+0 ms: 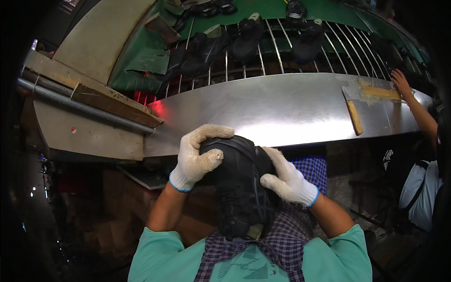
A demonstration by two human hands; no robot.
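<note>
Both my hands wear white knitted gloves with blue-edged cuffs. Between them is a black shoe (pixel 239 183), held close to my chest, its toe pointing away from me and its heel toward my apron. A pale piece, perhaps the end of a last, shows at the heel opening. My left hand (pixel 199 152) wraps round the left side of the toe, thumb on the upper. My right hand (pixel 287 178) grips the right side, with the thumb resting on top. The shoe's underside and some fingertips are hidden.
A shiny metal ledge (pixel 211 105) crosses ahead of me, with a wooden-handled knife (pixel 353 113) on its right part. Beyond it, several black shoes (pixel 246 42) rest on a rack of metal bars (pixel 275 47). At right a co-worker's hand (pixel 401 84) reaches over the ledge.
</note>
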